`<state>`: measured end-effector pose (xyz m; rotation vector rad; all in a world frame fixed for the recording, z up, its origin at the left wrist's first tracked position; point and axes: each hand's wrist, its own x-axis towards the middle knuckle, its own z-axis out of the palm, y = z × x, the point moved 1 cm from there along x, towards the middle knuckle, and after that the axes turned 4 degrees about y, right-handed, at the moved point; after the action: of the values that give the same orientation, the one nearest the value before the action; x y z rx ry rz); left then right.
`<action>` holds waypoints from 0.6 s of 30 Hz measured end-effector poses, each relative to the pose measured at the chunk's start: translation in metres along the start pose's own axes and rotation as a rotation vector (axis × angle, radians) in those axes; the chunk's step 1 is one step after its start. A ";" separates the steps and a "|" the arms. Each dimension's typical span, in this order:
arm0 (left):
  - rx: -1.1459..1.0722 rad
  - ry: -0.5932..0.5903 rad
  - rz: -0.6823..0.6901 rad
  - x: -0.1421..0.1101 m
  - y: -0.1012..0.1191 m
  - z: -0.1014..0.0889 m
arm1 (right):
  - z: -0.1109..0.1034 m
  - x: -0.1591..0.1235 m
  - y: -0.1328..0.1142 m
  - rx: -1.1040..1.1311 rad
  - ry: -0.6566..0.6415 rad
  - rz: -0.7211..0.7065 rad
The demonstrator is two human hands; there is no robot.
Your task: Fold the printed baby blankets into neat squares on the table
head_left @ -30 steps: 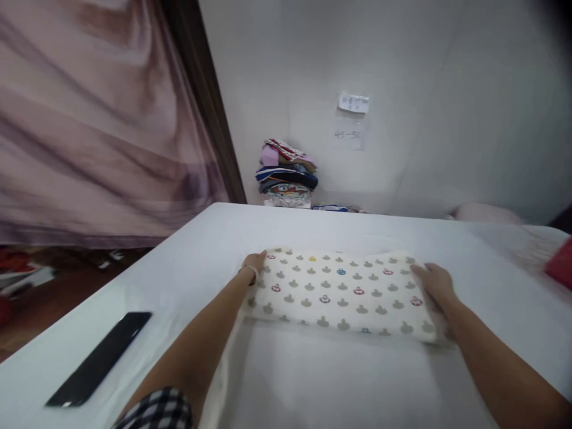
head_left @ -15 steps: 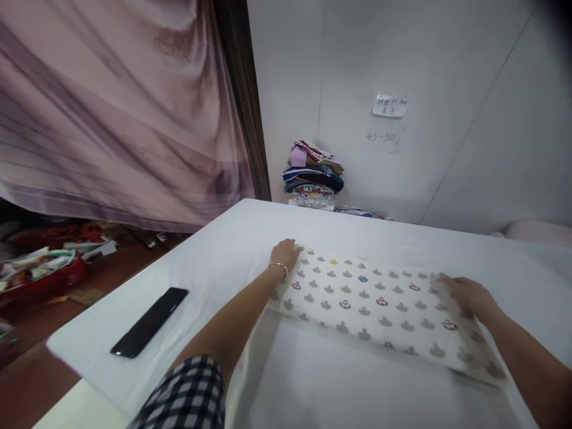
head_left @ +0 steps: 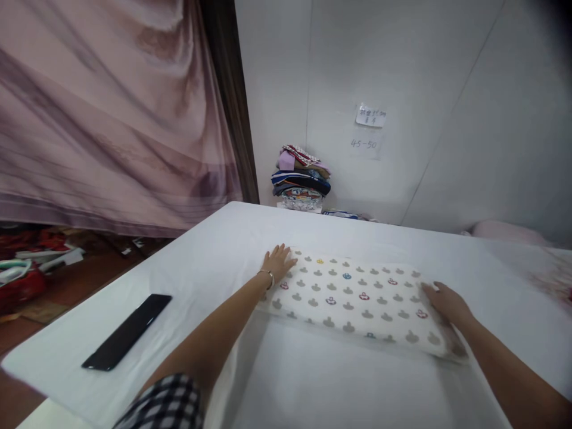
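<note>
A folded white cloth (head_left: 353,292) printed with grey and a few coloured motifs lies long and flat across the white table (head_left: 304,363). My left hand (head_left: 277,264), with a bracelet at its wrist, rests on the cloth's far left end, fingers spread. At the opposite end my right hand (head_left: 447,302) has its fingers bent around the cloth's edge, with the thumb uppermost. That end looks rounded and slightly see-through, and part of the right fingers is hard to make out. A dark, glossy flat bar (head_left: 127,333) lies left of my left forearm.
Behind the table, a pile of folded fabrics (head_left: 301,179) stands against the grey wall (head_left: 402,71). A pinkish curtain (head_left: 111,113) hangs at the left. Below it, a red container (head_left: 20,286) holds mixed items on the floor. Paper notes (head_left: 370,116) are stuck on the wall.
My right hand has moved inward, and the cloth's right end has drawn in and become rounder. My left fingers have spread apart. The whole view has shifted slightly to the right.
</note>
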<state>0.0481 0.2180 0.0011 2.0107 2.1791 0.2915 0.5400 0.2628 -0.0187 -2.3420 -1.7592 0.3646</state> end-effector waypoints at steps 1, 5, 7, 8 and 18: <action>0.005 0.011 0.046 -0.010 0.004 0.002 | -0.003 -0.006 0.006 0.044 -0.021 0.026; 0.021 -0.063 0.217 -0.049 0.021 0.015 | -0.015 -0.042 0.019 0.279 -0.107 0.160; 0.024 -0.116 0.227 -0.057 0.028 0.017 | -0.021 -0.063 0.018 0.463 -0.235 0.267; 0.025 -0.139 0.218 -0.058 0.031 0.015 | -0.024 -0.072 0.016 0.581 -0.329 0.313; -0.134 -0.195 0.291 -0.093 0.092 -0.006 | -0.060 -0.096 0.033 1.192 -0.374 0.380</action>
<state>0.1430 0.1318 0.0286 2.1758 1.7070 0.2567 0.5628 0.1617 0.0363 -1.6746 -0.7119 1.4772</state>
